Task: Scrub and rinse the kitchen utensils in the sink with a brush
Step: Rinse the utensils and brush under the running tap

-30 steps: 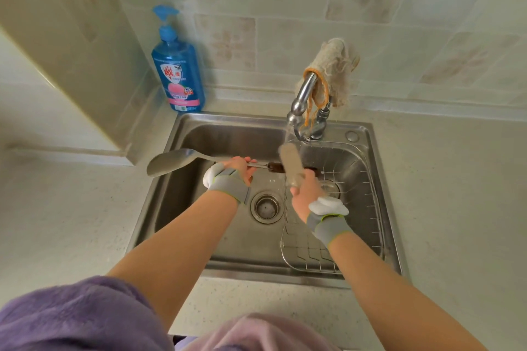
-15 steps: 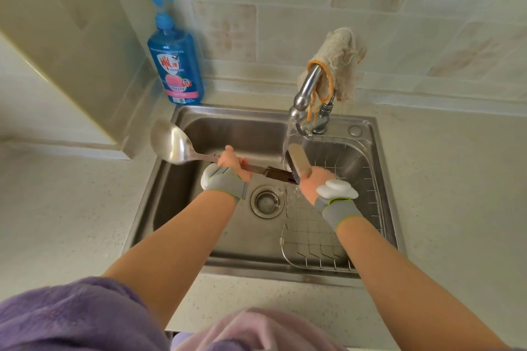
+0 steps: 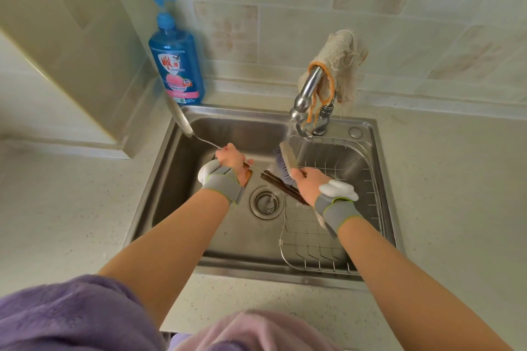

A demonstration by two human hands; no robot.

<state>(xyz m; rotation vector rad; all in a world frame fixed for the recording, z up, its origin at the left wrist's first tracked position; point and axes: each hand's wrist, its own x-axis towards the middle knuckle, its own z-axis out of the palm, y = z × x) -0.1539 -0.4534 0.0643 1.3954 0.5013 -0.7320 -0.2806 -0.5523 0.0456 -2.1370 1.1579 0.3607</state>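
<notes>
Left hand (image 3: 233, 161) clamps the long steel ladle (image 3: 199, 138) mid-shaft; right hand (image 3: 306, 184) grips the wooden purple-bristled brush (image 3: 285, 161), best stroked along its dark handle under running water.

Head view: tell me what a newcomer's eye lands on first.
The two hands over the sink: the left hand grips a ladle whose bowl points up toward the back left corner, while the right hand holds a brush against the ladle's dark handle. Next, the blue soap bottle behind the sink, and the rag draped over the tap.
</notes>
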